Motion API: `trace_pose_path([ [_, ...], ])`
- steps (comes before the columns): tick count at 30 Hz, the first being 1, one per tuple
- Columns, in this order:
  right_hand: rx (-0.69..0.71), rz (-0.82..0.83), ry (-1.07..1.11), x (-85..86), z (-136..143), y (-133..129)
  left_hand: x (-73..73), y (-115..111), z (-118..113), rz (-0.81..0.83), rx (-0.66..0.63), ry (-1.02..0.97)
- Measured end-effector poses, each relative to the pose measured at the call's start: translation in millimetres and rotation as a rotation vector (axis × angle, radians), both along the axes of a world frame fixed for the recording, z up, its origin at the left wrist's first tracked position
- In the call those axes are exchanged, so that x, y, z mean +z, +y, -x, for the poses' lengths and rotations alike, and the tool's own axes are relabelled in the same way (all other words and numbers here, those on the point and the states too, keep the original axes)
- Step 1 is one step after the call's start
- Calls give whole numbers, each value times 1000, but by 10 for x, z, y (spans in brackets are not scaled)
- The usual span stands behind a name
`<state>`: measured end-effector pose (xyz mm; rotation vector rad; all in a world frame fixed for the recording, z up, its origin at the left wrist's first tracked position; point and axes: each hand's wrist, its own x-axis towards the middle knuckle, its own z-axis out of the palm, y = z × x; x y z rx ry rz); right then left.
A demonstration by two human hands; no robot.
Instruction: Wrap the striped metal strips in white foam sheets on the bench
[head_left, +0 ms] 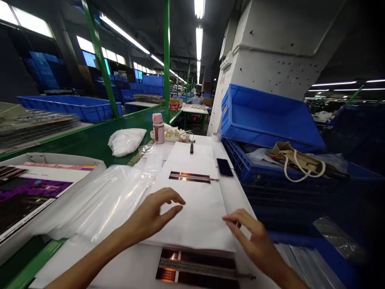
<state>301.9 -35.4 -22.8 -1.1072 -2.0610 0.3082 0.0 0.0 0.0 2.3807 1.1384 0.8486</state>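
Plainly, open paper (195, 216) between hands (154, 210)

phone (225, 167) right of paper (198, 212) | plastic bags (105, 200) left of paper | bottle (159, 130) behind plastic bags

dark strips (197, 266), perhaps copper-striped; blue crate (267, 116)

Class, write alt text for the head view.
Left hand and right hand, apparently empty, are poised by white sheets. A dark coppery panel lies on them, a second panel nearer the camera; clear plastic lies left, a phone right.
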Motion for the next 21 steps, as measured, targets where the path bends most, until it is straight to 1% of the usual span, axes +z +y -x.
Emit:
trace_pose_path([
  [2, 106, 90, -58, -180, 103, -20, -142, 49, -49, 101, -96, 78],
  [3, 133, 109, -80, -251, 151, -30, -203, 87, -78, 140, -149, 133],
  [6, 174, 123, -108, -375, 272, -54, -336, 218, -153, 167, -236, 273],
  [9, 201, 119, -123, -413, 379, -71, -413, 319, -183, 143, -266, 288],
  [13, 219, 79, -156, -441, 556, -81, -497, 381, -167, 129, -270, 227],
  [17, 186, 3, -196, -452, 758, -61, -560, 404, -154, 126, -269, 200],
  [21, 170, -69, -295, -482, 894, -35, -605, 418, -172, 134, -256, 195],
])
